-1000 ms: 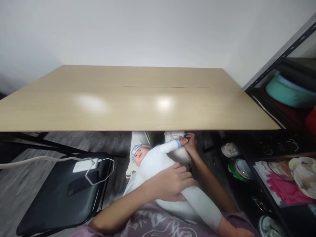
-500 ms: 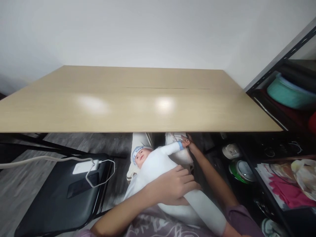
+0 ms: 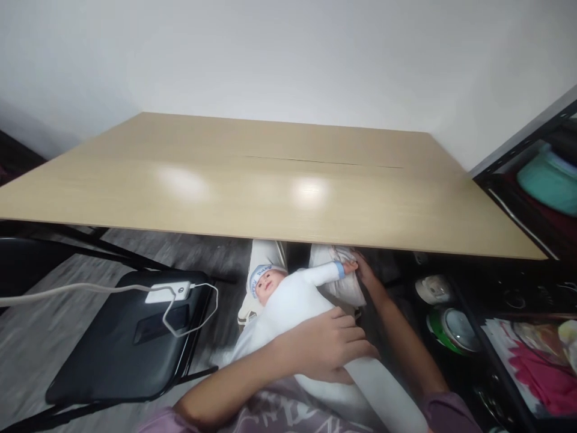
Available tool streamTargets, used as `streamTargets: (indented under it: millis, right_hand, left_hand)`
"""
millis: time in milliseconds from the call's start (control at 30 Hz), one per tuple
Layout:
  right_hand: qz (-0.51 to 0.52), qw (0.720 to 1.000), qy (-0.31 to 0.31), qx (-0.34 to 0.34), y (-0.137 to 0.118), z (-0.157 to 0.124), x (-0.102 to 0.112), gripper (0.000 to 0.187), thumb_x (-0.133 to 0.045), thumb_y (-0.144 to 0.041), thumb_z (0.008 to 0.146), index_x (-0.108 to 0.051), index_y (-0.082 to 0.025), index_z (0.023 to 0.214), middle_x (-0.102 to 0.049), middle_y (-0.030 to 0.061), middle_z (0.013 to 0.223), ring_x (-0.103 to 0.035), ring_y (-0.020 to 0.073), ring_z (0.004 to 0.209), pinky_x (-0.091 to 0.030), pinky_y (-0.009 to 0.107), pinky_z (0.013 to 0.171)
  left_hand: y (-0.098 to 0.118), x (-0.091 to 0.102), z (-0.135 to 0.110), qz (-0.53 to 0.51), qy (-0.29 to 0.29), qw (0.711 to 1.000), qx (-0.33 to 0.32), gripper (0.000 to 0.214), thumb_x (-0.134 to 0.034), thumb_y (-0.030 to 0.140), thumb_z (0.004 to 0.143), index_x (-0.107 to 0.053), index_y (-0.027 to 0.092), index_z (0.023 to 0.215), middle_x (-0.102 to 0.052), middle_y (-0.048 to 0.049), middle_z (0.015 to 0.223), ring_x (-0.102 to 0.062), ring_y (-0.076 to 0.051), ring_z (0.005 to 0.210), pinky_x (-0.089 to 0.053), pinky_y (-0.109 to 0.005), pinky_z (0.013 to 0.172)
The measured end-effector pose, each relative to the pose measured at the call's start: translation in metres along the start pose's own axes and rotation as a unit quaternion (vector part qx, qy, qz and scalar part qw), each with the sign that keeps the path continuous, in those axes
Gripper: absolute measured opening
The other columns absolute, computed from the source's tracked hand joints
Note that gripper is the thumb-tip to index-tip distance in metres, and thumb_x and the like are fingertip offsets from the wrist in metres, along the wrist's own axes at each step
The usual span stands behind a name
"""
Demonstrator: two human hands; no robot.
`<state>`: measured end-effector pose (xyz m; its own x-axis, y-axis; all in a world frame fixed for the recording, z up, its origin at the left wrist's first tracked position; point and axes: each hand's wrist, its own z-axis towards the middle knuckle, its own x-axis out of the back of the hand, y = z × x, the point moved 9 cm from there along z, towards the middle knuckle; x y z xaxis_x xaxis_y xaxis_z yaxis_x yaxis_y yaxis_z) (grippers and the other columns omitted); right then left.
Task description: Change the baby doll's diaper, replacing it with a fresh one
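L hand point(image 3: 331, 343) clasping doll point(image 3: 293, 300), R hand point(image 3: 367, 273) by doll's hand point(image 3: 349, 266), grip unclear, cap point(image 3: 260, 278) & shirt point(image 3: 288, 412) txt illegible

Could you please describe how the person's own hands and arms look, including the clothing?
The left hand and right hand wear no gloves. The forearms are uncovered; the sleeves are dull purple, matching the shirt, which has pale markings.
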<state>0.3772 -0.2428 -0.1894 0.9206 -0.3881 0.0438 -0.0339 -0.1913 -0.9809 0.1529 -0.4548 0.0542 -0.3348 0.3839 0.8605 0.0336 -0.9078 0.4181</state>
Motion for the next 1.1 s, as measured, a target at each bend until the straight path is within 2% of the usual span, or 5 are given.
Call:
streamTargets:
  millis: [167, 367, 600, 900, 1100]
  right_hand:
    - [-0.007, 0.999, 0.038, -0.03, -0.005, -0.008, 0.023, 0.038, -0.072, -0.061, 0.076, -0.069, -0.024, 0.084, -0.08, 0.0075, 0.084, -0.076, 0.0284, 0.089, -0.063, 0.04, 0.079]
    - [-0.05, 0.994, 0.078, 0.064, -0.055, -0.025, 0.063, 0.044, -0.064, -0.066, 0.083, -0.07, -0.024, 0.094, -0.082, 0.0099, 0.099, -0.077, 0.0268, 0.095, -0.063, 0.044, 0.091]
    - [-0.171, 0.968, -0.024, 0.184, -0.087, -0.069, 0.03, 0.035, -0.073, -0.053, 0.092, -0.081, -0.024, 0.111, -0.083, 0.0128, 0.119, -0.074, 0.0336, 0.118, -0.055, 0.056, 0.113]
    - [-0.371, 0.886, -0.097, 0.262, -0.03, -0.109, -0.027, 0.065, -0.058, -0.043, 0.098, -0.064, -0.017, 0.158, -0.065, 0.0192, 0.161, -0.056, 0.0393, 0.154, -0.045, 0.062, 0.128]
    - [-0.409, 0.865, -0.103, 0.271, -0.032, -0.134, -0.026, 0.062, -0.051, -0.046, 0.109, -0.057, -0.021, 0.165, -0.061, 0.0157, 0.167, -0.053, 0.0357, 0.158, -0.042, 0.056, 0.133]
  left_hand:
    - [0.0, 0.0, -0.001, -0.009, -0.002, 1.0, 0.004, 0.044, -0.057, 0.049, 0.114, -0.063, 0.017, 0.143, -0.075, -0.0074, 0.111, -0.065, -0.025, 0.098, -0.045, -0.042, 0.089]
    - [-0.001, 0.0, 0.001, -0.004, 0.01, 1.0, -0.002, 0.045, -0.055, 0.05, 0.115, -0.062, 0.018, 0.145, -0.077, -0.0076, 0.117, -0.065, -0.025, 0.099, -0.043, -0.042, 0.091]
    - [0.0, 0.002, 0.003, -0.011, 0.002, 1.0, -0.007, 0.042, -0.061, 0.042, 0.112, -0.062, 0.017, 0.145, -0.076, -0.0064, 0.113, -0.064, -0.024, 0.097, -0.042, -0.041, 0.087]
    - [-0.001, 0.003, -0.001, -0.019, 0.01, 1.0, 0.006, 0.043, -0.058, 0.046, 0.114, -0.063, 0.017, 0.146, -0.075, -0.0066, 0.112, -0.064, -0.025, 0.099, -0.043, -0.041, 0.09]
    - [-0.001, 0.004, -0.001, -0.022, 0.009, 1.0, 0.018, 0.043, -0.058, 0.046, 0.114, -0.063, 0.018, 0.146, -0.076, -0.0069, 0.111, -0.065, -0.026, 0.099, -0.044, -0.04, 0.091]
